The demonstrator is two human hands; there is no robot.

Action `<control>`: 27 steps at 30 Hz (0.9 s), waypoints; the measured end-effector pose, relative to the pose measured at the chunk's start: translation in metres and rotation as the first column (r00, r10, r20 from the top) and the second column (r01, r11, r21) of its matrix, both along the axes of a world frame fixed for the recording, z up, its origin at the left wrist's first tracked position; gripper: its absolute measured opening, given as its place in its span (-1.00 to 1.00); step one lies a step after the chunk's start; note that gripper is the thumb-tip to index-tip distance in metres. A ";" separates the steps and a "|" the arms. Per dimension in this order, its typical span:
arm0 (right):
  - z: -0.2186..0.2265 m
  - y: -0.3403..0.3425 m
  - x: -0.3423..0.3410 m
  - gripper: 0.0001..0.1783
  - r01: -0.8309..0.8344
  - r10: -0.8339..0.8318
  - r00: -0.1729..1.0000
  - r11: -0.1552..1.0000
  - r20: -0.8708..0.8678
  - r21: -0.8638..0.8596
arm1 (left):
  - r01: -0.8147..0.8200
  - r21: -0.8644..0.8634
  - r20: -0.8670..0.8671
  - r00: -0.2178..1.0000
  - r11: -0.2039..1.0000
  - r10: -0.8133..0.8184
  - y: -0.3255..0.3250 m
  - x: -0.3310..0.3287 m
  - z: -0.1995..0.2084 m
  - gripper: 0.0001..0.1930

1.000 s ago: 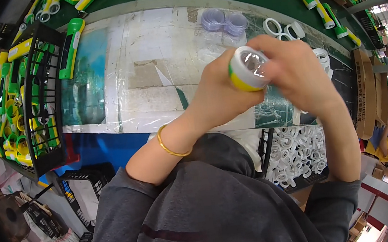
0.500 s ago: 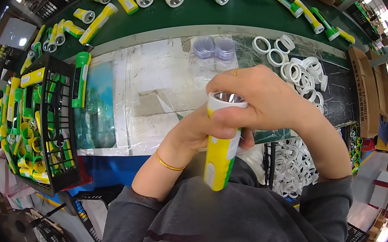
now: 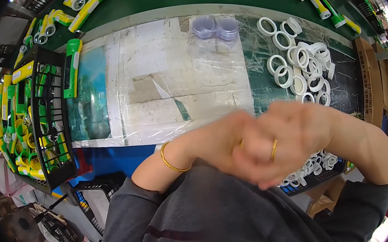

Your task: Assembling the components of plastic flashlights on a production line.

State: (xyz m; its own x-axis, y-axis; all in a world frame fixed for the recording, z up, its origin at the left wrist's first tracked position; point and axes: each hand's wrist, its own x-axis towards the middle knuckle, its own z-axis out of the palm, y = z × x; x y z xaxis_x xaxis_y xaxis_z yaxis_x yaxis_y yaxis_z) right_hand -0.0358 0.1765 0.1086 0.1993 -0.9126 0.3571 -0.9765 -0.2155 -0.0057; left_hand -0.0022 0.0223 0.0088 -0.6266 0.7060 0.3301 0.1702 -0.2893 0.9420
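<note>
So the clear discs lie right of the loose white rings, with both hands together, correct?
Not quite: the head view shows the clear discs lying left of the loose white rings. The left hand and right hand are together, as you say.

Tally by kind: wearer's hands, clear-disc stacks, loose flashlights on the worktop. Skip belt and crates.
Bare hands, left hand and right hand: 2
Clear plastic disc stacks: 2
Green-and-yellow flashlight: 1
Total: 5

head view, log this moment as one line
right hand: overlaps left hand, both blurred | hand contents: unclear | white rings: bench, right | clear discs: bench, far side
</note>
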 end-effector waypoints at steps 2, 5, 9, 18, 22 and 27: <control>-0.004 0.002 -0.005 -0.49 0.699 -0.692 0.715 0.708 -0.104 0.099 | -0.627 -0.056 -0.125 0.776 0.777 0.618 0.006 -0.012 0.012 -0.57; -0.007 -0.034 -0.012 -0.54 0.942 -0.965 0.228 0.186 -0.129 0.279 | -0.891 -0.080 -0.381 0.441 0.446 0.813 0.019 -0.037 -0.005 -0.50; 0.003 -0.037 -0.019 -0.47 0.878 -0.940 0.302 0.208 -0.161 0.431 | -0.920 -0.063 -0.408 0.378 0.388 0.831 0.005 -0.038 0.001 -0.61; 0.020 -0.025 -0.021 -0.26 0.817 -0.834 0.551 0.531 -0.032 0.226 | -0.889 0.113 -0.326 0.388 0.443 0.862 0.012 -0.034 0.014 -0.56; 0.029 -0.035 -0.008 -0.19 0.939 -0.937 0.219 0.126 -0.273 0.320 | -0.952 0.206 -0.489 0.098 0.224 0.867 0.020 -0.042 -0.009 -0.54; 0.042 -0.004 -0.021 -0.20 0.663 -0.714 0.671 0.699 0.200 0.270 | -0.881 0.091 -0.344 0.411 0.465 0.845 0.002 -0.028 0.015 -0.54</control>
